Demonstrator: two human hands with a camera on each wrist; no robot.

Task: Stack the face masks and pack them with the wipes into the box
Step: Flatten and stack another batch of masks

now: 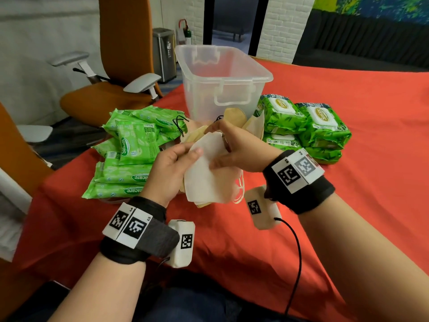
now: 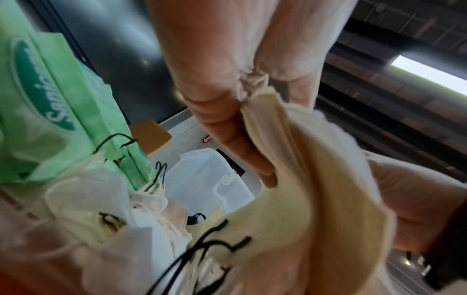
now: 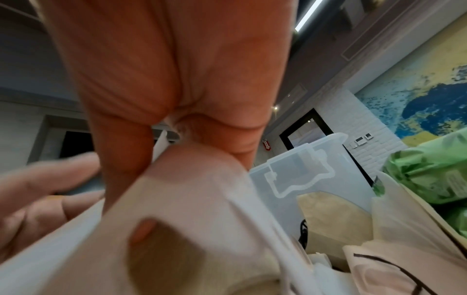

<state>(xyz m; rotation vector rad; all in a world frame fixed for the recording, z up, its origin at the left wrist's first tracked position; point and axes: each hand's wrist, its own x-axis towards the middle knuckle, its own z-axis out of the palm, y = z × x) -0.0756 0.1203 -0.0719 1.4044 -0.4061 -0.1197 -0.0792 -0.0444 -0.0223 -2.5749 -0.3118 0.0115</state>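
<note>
Above the red table, both hands hold a small stack of face masks [image 1: 204, 182], white on top and cream beneath. My left hand [image 1: 183, 163] grips the stack's left side, thumb on top; in its wrist view this left hand [image 2: 242, 123] curls round a cream mask [image 2: 303, 179]. My right hand [image 1: 222, 147] pinches the top white mask, seen close up as the white mask [image 3: 202, 199] under the right hand [image 3: 177, 89]. More loose masks [image 1: 234, 117] lie before the clear, lidless box [image 1: 222, 77]. Small wipes packs [image 1: 130, 154] lie left, large wipes packs [image 1: 306, 126] right.
An orange office chair [image 1: 111, 89] stands off the table's left edge, and a metal bin [image 1: 163, 52] sits behind it. The red tablecloth [image 1: 348, 205] stretches out to the right and near me. A cable [image 1: 297, 263] hangs from my right wrist.
</note>
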